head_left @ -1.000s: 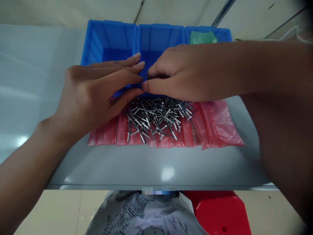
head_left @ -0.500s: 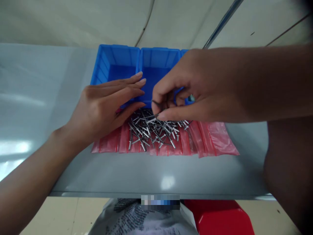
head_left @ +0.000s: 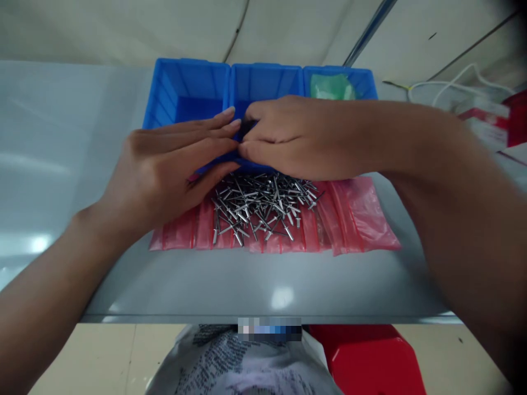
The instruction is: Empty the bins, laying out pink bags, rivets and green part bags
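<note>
My left hand [head_left: 160, 164] rests across the front of the left blue bin [head_left: 150, 101], fingers stretched out and thumb spread below. My right hand [head_left: 280, 137] is over the front of the middle blue bin [head_left: 267, 74], with its fingers curled down and their tips hidden. Whatever it holds, if anything, does not show. Just below both hands lies a heap of silver blind rivets [head_left: 263, 208], on top of a row of pink zip bags [head_left: 358, 214].
A third blue bin [head_left: 366, 82] at the right contains a green plastic bag [head_left: 331, 86]. White cable [head_left: 453, 85] and a red-and-white box [head_left: 486, 120] are at the far right. The grey table [head_left: 197, 285] ends at a front edge, with a red stool [head_left: 370, 362] below.
My right hand has moved from above the rivets, where it pinched thin metal pieces, up and away to the middle bin. My left hand stays on the bins. The view has tilted slightly.
</note>
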`<move>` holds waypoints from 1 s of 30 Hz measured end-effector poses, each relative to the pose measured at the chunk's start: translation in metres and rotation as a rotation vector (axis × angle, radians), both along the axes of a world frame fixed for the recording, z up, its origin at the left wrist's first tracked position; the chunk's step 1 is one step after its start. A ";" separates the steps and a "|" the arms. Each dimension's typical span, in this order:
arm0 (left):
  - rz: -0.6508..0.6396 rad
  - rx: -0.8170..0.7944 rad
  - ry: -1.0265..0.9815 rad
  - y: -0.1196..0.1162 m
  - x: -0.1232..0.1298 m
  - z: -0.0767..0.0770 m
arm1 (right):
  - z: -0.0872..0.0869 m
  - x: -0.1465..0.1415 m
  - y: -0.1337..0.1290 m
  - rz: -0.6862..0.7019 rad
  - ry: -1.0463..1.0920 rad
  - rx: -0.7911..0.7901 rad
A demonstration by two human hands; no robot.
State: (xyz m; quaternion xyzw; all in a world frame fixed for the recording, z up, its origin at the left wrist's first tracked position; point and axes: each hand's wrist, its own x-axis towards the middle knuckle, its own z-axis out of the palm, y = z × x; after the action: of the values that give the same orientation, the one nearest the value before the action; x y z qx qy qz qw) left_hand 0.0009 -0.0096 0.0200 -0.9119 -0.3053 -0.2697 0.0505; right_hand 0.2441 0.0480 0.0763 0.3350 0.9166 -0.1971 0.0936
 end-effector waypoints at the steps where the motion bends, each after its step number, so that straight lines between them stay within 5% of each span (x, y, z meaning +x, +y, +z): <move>1: -0.003 0.001 -0.005 0.000 0.000 0.000 | 0.000 -0.001 -0.002 -0.034 0.016 -0.013; 9: -0.008 -0.037 -0.036 0.000 0.000 0.003 | 0.007 0.002 -0.008 -0.084 0.011 -0.014; 17: 0.018 -0.036 -0.013 -0.004 0.001 0.005 | -0.003 0.021 0.003 0.027 -0.181 0.516; 30: 0.059 -0.079 -0.034 -0.005 0.005 0.006 | -0.006 0.021 0.006 -0.055 -0.177 0.330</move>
State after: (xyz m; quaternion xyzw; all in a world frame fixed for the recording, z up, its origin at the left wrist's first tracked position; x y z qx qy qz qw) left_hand 0.0060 -0.0143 0.0255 -0.8990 -0.3433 -0.2713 0.0173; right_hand 0.2653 0.0541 0.0699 0.3866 0.9153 -0.0165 0.1121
